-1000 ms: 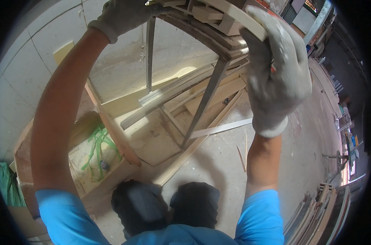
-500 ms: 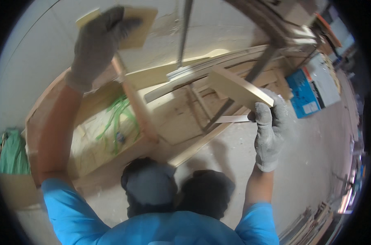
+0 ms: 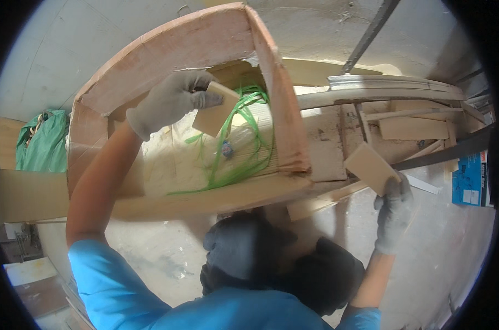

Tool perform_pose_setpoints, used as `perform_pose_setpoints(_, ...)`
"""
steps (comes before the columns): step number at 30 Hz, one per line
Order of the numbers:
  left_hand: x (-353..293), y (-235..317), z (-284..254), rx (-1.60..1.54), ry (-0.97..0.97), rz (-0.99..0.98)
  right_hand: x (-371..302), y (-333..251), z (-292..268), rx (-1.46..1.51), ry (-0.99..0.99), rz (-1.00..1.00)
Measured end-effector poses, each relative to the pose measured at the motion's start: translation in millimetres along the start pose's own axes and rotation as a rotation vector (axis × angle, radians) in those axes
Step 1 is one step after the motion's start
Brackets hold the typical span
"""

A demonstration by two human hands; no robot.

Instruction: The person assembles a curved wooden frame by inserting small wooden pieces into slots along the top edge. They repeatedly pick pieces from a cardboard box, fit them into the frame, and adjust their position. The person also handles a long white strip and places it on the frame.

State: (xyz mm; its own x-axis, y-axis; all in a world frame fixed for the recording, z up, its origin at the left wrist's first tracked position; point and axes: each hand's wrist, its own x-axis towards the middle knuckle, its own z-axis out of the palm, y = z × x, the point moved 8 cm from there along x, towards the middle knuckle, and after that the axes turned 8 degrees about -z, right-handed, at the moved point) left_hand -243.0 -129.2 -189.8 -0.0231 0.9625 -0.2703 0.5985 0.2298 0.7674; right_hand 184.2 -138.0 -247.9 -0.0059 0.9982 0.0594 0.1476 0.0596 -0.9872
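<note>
One green bag (image 3: pixel 45 144) stood far left, just beside one open cardboard box (image 3: pixel 178 52). One gloved left hand (image 3: pixel 169 102) gripped one pale rectangular piece (image 3: pixel 213 114) over the box's opening; this piece appeared within the rim's outline, overlapping one tangle of green strapping (image 3: pixel 235 177), with room before the right wall. One gloved right hand (image 3: pixel 395 212), past that wall, gripped a second pale piece (image 3: pixel 370 166) by its lower end, near one dark bar (image 3: pixel 447 149); contact could not be told. Open floor (image 3: pixel 453 236) lay rightward, below one blue carton (image 3: pixel 469 179). Count: two hands, two pieces.
</note>
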Motion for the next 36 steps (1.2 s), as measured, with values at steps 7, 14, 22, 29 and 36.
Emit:
perform_pose_setpoints(7, 26.9, -68.9, -3.7, -0.193, -0.228, -0.123, -1.9, 17.5, -6.3, 0.061, 0.043, -0.025)
perform_pose_setpoints(14, 45.6, -188.7, 8.2, -0.102, -0.402, -0.432, -19.2, 30.9, -28.3, -0.005, 0.153, 0.062)
perform_pose_setpoints(22, 7.2, -318.6, 44.9, -0.060, -0.641, -0.968, -35.1, 55.4, -63.0, -0.087, 0.302, 0.135)
perform_pose_setpoints(29, -27.6, -452.4, 30.2, 0.331, -0.449, -1.050, -36.6, 53.0, -54.1, -0.144, 0.296, 0.234)
perform_pose_setpoints(36, -67.9, -520.2, 51.8, -0.147, 0.120, -1.205, -26.2, 58.4, -10.2, -0.334, -0.015, 0.324)
